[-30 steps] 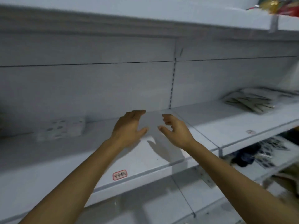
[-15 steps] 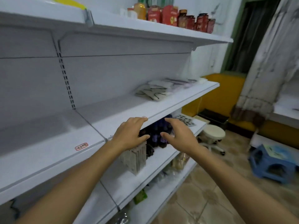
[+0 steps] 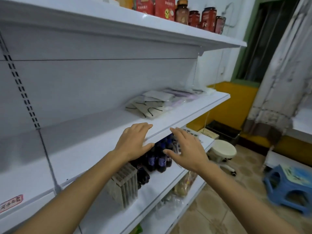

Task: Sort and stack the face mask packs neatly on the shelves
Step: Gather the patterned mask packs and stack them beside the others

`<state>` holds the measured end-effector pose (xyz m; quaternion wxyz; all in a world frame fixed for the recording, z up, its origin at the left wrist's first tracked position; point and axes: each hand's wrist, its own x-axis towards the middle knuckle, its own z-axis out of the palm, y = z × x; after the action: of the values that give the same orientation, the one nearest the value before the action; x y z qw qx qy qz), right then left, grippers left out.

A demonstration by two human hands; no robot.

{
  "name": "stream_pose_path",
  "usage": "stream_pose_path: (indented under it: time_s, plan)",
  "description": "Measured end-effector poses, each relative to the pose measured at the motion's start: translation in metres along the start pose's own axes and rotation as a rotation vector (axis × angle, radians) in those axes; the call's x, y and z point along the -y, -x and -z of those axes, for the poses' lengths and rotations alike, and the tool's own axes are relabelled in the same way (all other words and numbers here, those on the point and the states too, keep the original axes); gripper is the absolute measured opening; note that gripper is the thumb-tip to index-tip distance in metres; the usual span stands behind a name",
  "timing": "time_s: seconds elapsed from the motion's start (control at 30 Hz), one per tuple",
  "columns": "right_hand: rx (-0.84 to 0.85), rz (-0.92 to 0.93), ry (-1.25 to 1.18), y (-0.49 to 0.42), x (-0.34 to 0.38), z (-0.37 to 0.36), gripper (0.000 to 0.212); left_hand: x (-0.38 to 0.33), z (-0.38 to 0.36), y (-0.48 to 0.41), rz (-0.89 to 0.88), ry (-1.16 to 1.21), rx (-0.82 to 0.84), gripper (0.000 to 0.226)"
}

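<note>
Both hands are out in front with nothing in them. The left hand is flat with fingers relaxed and spread, sitting over the front edge of the middle shelf; can't tell if it's actually touching the lip. The right hand is just beside it, a bit nearer and lower, fingers straight and apart, hovering off the shelf edge in front of the shelf below.

The face mask packs are further along that same middle shelf, to the far right, in a loose messy pile, some overlapping and skewed, stretching toward the shelf's right end. Well apart from both hands. Between hands and pile the shelf surface is bare white, and it's bare to the left too, back to the slotted upright.

Top shelf has red jars and boxes lined up near its front edge. Lower shelf has dark purple bottles right under the hands and a row of clear cases on edge. Off to the right there's open tiled floor with a white stool and a blue plastic stool.
</note>
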<state>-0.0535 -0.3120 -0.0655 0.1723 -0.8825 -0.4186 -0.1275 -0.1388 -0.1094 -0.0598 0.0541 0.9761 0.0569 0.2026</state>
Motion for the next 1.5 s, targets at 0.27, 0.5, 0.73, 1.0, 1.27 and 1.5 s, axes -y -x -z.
stream_pose_path:
  time_s: [0.27,0.5,0.73,1.0,1.27,1.5]
  plan:
    - [-0.049,0.008,0.087,-0.104,-0.081,0.001,0.071,0.019,-0.028,-0.132,0.063,0.095,-0.055,0.056]
    - [-0.063,0.029,-0.08,-0.175,-0.127,-0.037,0.06,0.027,-0.067,-0.183,0.097,0.158,-0.013,0.051]
    - [-0.19,0.117,-0.509,-0.286,-0.17,-0.066,0.037,0.049,-0.086,-0.238,0.259,0.163,-0.117,0.046]
    - [-0.266,0.083,-0.904,-0.417,-0.237,-0.053,0.013,0.051,-0.095,-0.317,0.432,0.202,-0.273,0.043]
    - [0.046,0.326,-0.833,-0.477,-0.201,-0.085,0.026,0.045,-0.15,-0.331,0.725,-0.073,-0.085,0.063]
    - [0.219,0.544,-0.485,-0.456,-0.194,-0.144,0.046,0.04,-0.154,-0.327,0.723,-0.075,-0.229,0.072]
